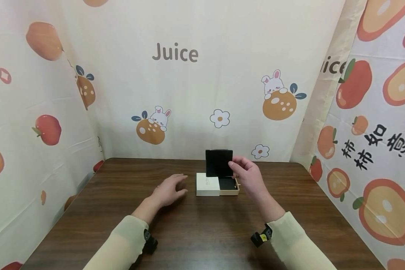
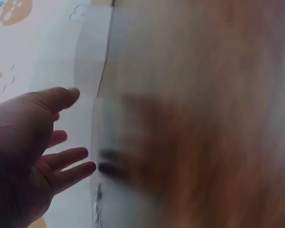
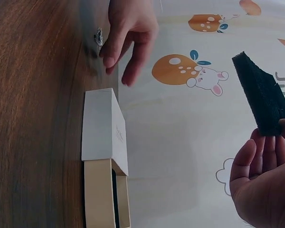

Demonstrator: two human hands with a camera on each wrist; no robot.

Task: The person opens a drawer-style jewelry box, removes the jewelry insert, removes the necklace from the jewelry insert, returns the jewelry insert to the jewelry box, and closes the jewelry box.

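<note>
Pale sleeves [image 1: 116,243] come in from the lower left and lower right of the head view, each with a black wrist device [image 1: 150,243] strapped on near the cuff. Both forearms slant upward and inward over the brown wooden table [image 1: 202,232].

At centre right, the right hand [image 1: 251,178] is raised, pinching the right edge of a flat black square piece [image 1: 218,163] between thumb and fingers. Its thumb lies across the near face; in the right wrist view, at the right of the frame, the other fingers bend up beneath the piece. The left hand [image 1: 167,190], just left of centre, is free of any object: back upward, thumb apart, fingers loosely bent and pointing right. Whether it touches the table I cannot tell.

Held upright, the black piece stands at the centre of the frame, to the right of the left hand and above a small box. That box lies on the table between the hands: its white cover [image 1: 207,187] near the left hand, its tan drawer [image 1: 229,193] drawn partly out to the right, below the right hand, with a black lining [image 1: 227,183] inside. Behind, a cream cloth [image 1: 189,86] printed with fruit and rabbits fills the upper frame.
</note>
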